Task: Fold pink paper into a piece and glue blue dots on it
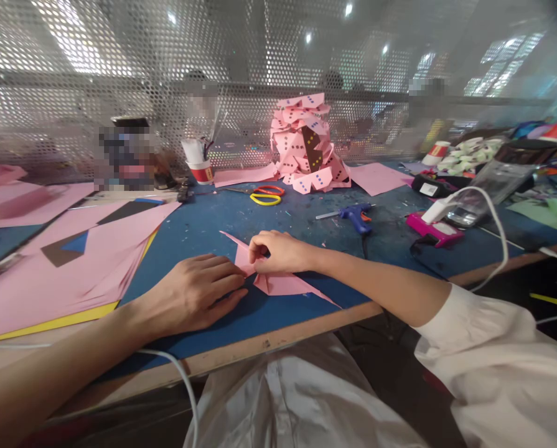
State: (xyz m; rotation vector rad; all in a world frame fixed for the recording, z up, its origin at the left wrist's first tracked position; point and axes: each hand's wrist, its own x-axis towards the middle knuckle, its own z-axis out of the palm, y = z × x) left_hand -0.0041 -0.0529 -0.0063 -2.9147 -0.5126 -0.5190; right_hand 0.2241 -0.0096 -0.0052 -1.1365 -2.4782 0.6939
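A folded piece of pink paper (285, 285) lies on the blue table top near the front edge, its pointed ends spread to the upper left and lower right. My right hand (278, 250) pinches it near the middle, thumb and fingers curled together. Resting palm down on the table, my left hand (206, 290) has its fingertips at the paper's left side, fingers stretched out and slightly bent. Part of the paper is hidden under my right hand.
Behind are scissors (266, 195), a blue glue gun (355, 218) and a stack of folded pink pieces (301, 146). Large pink sheets (96, 267) lie left. A pink device (434, 230) with a white cable stands right, near a clear container (497, 180).
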